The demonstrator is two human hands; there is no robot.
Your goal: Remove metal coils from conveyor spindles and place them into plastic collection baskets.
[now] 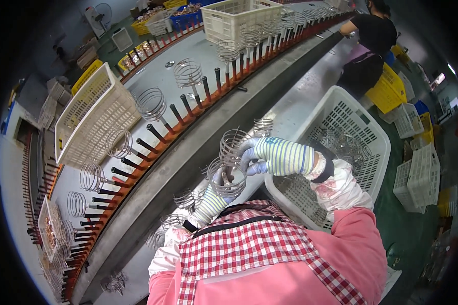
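Both my hands wear striped knit gloves and meet in front of the checked apron. My left hand (210, 203) is closed on a round metal wire coil (226, 186), whose rings partly hide its fingers. My right hand (280, 156) has its fingers curled at a second wire coil (232, 144), just beyond the first; the exact grip is partly hidden. A smaller wire coil (263, 127) stands just past the right hand. More wire coils (186, 199) lie on the metal surface to the left of my left hand.
To my right is a white plastic crate (336, 101) with a heap of small metal wire pieces (347, 145). Ahead curves a line of black-tipped pegs (147, 146), several carrying wire coils (151, 104). White crates (94, 119) stand beyond it. Another person (366, 46) works at the far right.
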